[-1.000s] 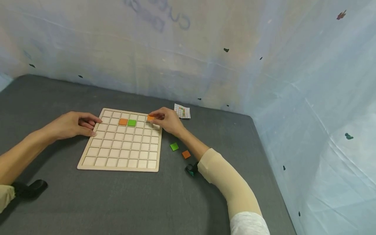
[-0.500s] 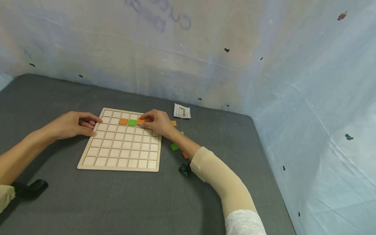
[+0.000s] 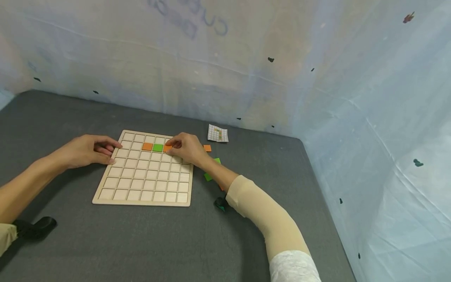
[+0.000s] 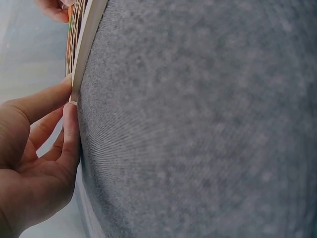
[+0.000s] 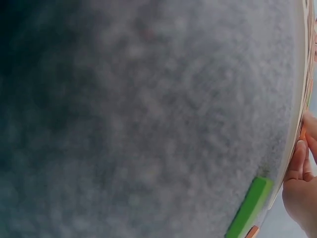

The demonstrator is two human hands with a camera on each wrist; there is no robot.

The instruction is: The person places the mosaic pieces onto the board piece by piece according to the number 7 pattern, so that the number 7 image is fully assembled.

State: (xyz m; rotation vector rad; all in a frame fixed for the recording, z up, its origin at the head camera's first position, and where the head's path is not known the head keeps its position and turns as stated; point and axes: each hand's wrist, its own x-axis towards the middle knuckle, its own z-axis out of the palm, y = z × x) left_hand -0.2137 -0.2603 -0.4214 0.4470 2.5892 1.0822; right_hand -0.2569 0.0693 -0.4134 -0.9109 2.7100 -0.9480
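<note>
A square wooden grid board (image 3: 155, 175) lies on the dark table, with an orange tile (image 3: 147, 146) and a green tile (image 3: 157, 148) side by side in its second row from the far edge. My left hand (image 3: 82, 150) holds the board's left edge with thumb and fingertips, seen close up in the left wrist view. With thumb and fingers my right hand (image 3: 188, 149) pinches another orange tile (image 3: 167, 149), just right of the green one. That tile sits low over the board, and the hand hides part of the board's far right corner.
Right of the board lie loose tiles, an orange one (image 3: 207, 148) and green ones (image 3: 217, 160), partly hidden by my right forearm. A small printed grid card (image 3: 218, 133) lies beyond them. Pale cloth (image 3: 225, 70) hangs behind the table.
My right hand has moved left over the board with its orange tile, from near the far right corner to beside the green tile. The left hand has stayed at the board's edge.
</note>
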